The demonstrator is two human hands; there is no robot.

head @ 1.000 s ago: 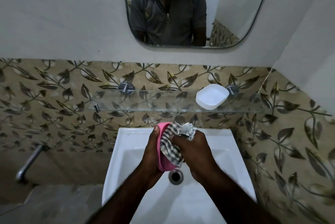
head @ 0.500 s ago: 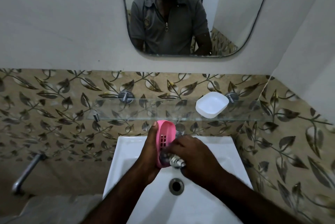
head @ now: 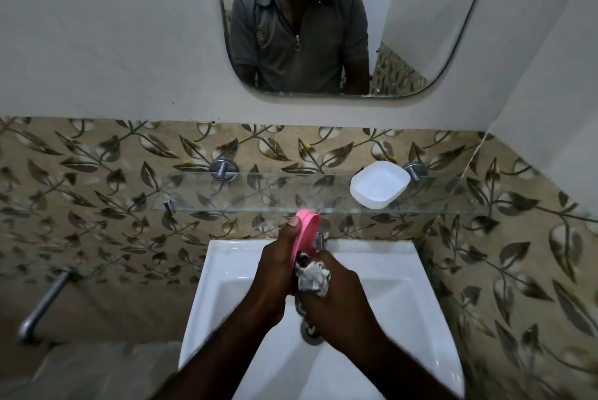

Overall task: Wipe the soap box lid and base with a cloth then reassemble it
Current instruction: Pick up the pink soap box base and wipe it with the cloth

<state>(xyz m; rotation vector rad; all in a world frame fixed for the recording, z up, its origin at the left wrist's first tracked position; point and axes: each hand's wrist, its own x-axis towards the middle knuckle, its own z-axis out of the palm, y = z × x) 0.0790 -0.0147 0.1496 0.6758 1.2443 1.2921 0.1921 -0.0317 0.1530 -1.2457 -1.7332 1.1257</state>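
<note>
Pink plastic, stood on its long edge over the basin: this is the pink soap box half [head: 306,231]. Your left hand [head: 275,273] holds it from the left, with the thumb tip up near the top rim and the grip closed round the lower part.

Your right hand [head: 336,299] has its grip wrapped round a bunched checked cloth [head: 313,276]. The cloth is pressed low against the right face of the pink half, and a tail of it hangs below the fist toward the drain [head: 310,336]. Both hands sit close together above the back part of the white sink [head: 420,273].

The top rim of the pink half reaches the front edge of the glass shelf [head: 252,195] in this view (whether it touches the glass cannot be told). The tap [head: 320,237] stands just behind it, mostly hidden.

The white soap box half [head: 378,184] lies hollow side up on the shelf, toward its right end. It sits just beside the right bracket [head: 414,169] and well apart from your hands.

Bare glass runs from the white half to the left bracket [head: 223,169]. Bare porcelain shows on either side of your forearms. The tiled side wall [head: 517,270] closes in beside the sink's right rim, and a metal wall pipe [head: 45,302] juts out well to the left. The mirror [head: 420,27] hangs above the shelf.
</note>
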